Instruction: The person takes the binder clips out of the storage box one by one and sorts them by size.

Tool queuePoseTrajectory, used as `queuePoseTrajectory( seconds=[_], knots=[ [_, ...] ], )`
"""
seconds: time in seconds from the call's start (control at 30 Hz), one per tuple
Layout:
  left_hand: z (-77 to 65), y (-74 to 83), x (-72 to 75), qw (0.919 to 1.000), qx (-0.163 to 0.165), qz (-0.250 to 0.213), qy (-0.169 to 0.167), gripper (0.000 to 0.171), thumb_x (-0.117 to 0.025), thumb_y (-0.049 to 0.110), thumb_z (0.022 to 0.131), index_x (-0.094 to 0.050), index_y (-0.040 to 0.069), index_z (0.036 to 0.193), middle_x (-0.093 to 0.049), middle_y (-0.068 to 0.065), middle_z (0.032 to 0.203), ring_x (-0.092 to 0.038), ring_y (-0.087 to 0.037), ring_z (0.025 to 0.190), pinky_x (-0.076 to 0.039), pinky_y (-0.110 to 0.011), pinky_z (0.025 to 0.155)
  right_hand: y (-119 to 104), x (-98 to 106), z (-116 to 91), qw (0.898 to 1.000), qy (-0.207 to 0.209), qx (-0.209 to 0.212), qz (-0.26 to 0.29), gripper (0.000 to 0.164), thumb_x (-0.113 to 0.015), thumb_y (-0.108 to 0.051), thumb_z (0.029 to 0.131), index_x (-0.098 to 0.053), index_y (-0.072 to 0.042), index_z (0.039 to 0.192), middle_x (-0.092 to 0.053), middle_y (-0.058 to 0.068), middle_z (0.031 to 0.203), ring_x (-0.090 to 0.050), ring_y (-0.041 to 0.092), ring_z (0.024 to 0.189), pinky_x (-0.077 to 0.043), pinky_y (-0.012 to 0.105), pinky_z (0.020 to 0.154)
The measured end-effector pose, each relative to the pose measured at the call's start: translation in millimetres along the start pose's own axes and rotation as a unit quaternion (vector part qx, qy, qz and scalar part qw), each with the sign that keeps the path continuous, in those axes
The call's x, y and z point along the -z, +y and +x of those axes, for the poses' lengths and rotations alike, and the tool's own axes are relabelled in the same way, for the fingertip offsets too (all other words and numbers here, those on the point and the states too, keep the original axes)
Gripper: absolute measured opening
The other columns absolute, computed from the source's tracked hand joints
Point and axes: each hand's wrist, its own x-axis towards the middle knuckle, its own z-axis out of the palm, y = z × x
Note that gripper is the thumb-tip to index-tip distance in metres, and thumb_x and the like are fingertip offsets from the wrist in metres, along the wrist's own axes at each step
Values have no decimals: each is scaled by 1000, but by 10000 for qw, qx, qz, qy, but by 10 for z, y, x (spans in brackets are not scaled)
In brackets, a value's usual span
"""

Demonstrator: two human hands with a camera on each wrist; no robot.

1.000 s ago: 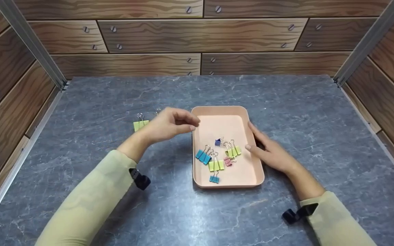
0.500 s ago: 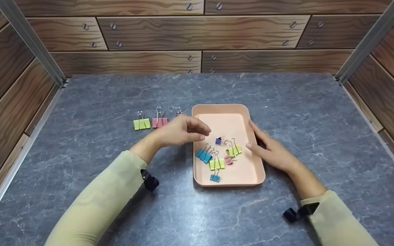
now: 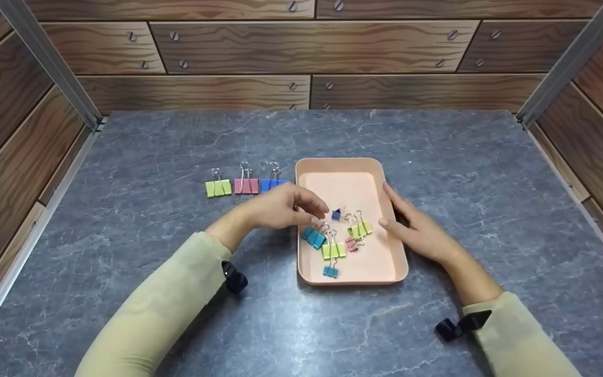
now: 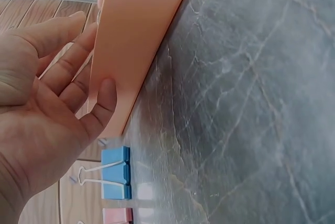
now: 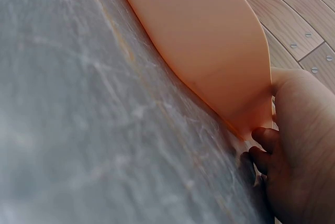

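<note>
Left grip point(image 3: 287, 206) loosely curved, nothing visibly held, beside the larger teal clip point(image 3: 313, 238). Right grip point(image 3: 421, 233) pinches the tray point(image 3: 341, 183) by its right wall. Inside, that clip and a yellow-green clip point(image 3: 333, 251) lie crowded; I judge their close-set handles could snag, dragging both. Three more clips point(image 3: 246, 186) stand outside on the table point(image 3: 176, 141).

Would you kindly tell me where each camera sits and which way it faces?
Head: worn on the head, facing forward and down at the tray and binder clips; left hand, right hand and sleeves show.
Left wrist: worn there, facing the tray's outer wall and a blue clip on the table; left hand shows.
Right wrist: worn there, facing the tray's outer wall; right hand shows.
Shared: head and left wrist both show the blue clip.
</note>
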Motion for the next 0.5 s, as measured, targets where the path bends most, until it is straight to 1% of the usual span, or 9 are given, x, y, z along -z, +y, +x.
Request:
queuePoseTrajectory(
  seconds=[0.2, 0.5],
  knots=[
    [19, -16, -38, 9999, 20, 100, -76, 28, -73, 9, 100, -76, 3, 127, -79, -5, 114, -71, -14, 101, -57, -29, 87, 12, 3, -4, 10000, -6, 64, 47, 78, -62, -42, 107, -18, -32, 171, -21, 16, 174, -21, 40, 158, -16, 60, 127],
    [16, -24, -57, 9998, -4, 158, -110, 27, -71, 3, 100, -75, 2, 127, -79, -9, 112, -71, -13, 97, -57, -28, 85, 10, 3, -3, 10000, 17, 54, -19, 78, -62, -43, 107, -18, -32, 171, -21, 16, 174, -21, 41, 158, -16, 61, 127]
  ],
)
